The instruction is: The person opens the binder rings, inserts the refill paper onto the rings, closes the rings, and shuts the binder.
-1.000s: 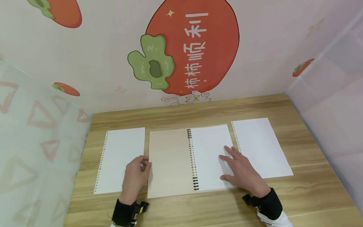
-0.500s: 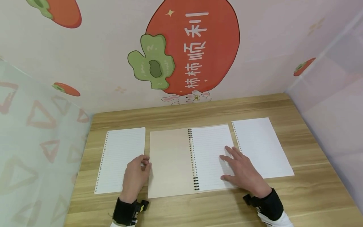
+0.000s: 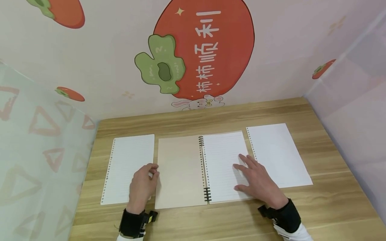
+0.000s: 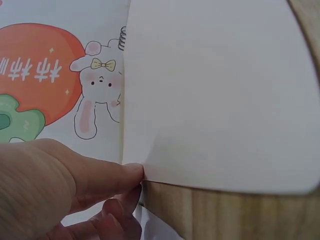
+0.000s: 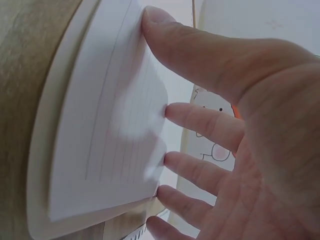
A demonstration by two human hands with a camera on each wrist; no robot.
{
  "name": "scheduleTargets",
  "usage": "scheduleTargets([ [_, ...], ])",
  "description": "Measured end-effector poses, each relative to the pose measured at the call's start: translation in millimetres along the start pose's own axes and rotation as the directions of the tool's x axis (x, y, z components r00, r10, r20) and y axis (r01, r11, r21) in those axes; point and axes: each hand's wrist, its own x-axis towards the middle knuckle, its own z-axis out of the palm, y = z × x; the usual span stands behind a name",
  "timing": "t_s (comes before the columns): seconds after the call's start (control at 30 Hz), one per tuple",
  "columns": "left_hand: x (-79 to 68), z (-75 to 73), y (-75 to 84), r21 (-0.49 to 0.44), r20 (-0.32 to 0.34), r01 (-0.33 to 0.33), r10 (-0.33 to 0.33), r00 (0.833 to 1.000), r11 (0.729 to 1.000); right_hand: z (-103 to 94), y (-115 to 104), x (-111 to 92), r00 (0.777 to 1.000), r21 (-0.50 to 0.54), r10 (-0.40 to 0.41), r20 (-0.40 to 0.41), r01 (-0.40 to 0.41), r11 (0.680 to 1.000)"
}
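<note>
A spiral-bound notebook [image 3: 193, 170] lies open on a wood-grain table [image 3: 229, 221] between two loose, hole-punched paper sheets [image 3: 277, 155]. The left hand [image 3: 141, 185] pinches the plain tan cover [image 3: 179, 177] by its edge; the right hand [image 3: 260, 182] rests spread fingers [image 5: 192, 172] on the ruled white page [image 3: 221, 167].

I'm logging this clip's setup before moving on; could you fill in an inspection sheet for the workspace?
Surface: wood-grain table.
Job's things: notebook lying open, beige cover left, lined page right; a loose hole-punched sheet on each side, left sheet and right sheet.
Clutter: nothing seen.
Hands: left hand pinches the cover's outer edge; right hand spread on the lined page. Each wrist has a black band.
Cables: nothing seen.
Surroundings: pale wall with a big red fruit print.
</note>
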Motion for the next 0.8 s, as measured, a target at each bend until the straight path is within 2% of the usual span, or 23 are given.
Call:
scheduleTargets([
  [0.2,0.6,1.2,0.4,0.002,-0.008,-0.012,0.012,1.0,1.0,-1.6,-1,2,1.0,-0.011,-0.005,-0.003,0.005,1.0],
  [0.33,3.7,2.5,5.4,0.009,-0.066,-0.066,0.066,0.996,0.998,-6.9,-3,9,0.998,-0.051,-0.035,-0.044,0.033,0.998],
  [0.47,13.4,3.7,17.2,0.006,-0.106,-0.124,0.124,0.987,0.992,-15.3,-5,24,0.993,-0.052,-0.062,-0.1,0.057,0.997],
  [0.63,31.9,2.7,40.5,0.008,-0.086,-0.17,0.17,0.982,0.985,-25.9,-8,51,0.991,-0.052,-0.091,-0.098,0.087,0.995],
  [0.8,53.9,5.0,61.2,-0.002,-0.023,-0.205,0.205,0.978,0.979,-34.8,-16,80,0.993,-0.072,-0.114,-0.031,0.112,0.991],
])
